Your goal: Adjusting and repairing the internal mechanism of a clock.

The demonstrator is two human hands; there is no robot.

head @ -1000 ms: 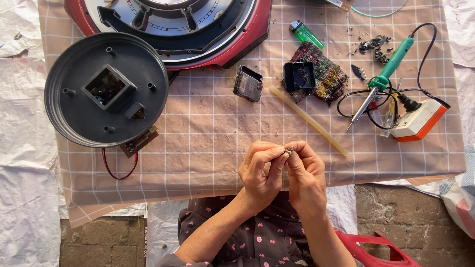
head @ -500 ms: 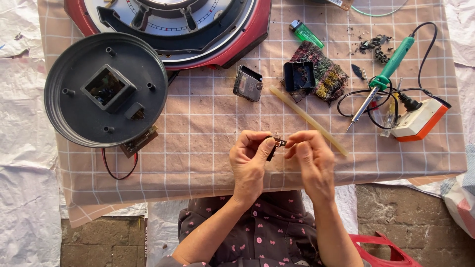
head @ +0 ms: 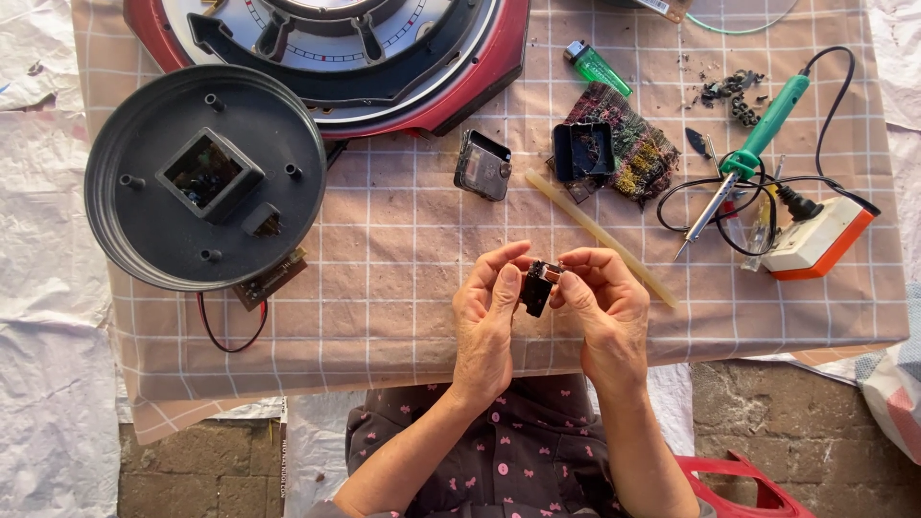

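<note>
A small black part with a metal end (head: 535,286) is held between both hands above the near edge of a low table covered in a pink checked cloth (head: 384,288). My left hand (head: 487,321) pinches its lower left side with thumb and forefinger. My right hand (head: 604,312) grips its upper metal end with its fingertips. A pale glue stick (head: 600,238) lies on the cloth just beyond my right hand.
A round dark grey back cover (head: 203,177) with a small circuit board (head: 269,280) lies at the left, a red-rimmed clock body (head: 365,58) at the back. A clock movement box (head: 482,165), black cap (head: 581,152), green lighter (head: 597,67), soldering iron (head: 746,163) and orange-white plug block (head: 815,240) lie to the right.
My hands have moved apart from a tight clasp, and the small black part now shows between the fingertips, turned more upright.
</note>
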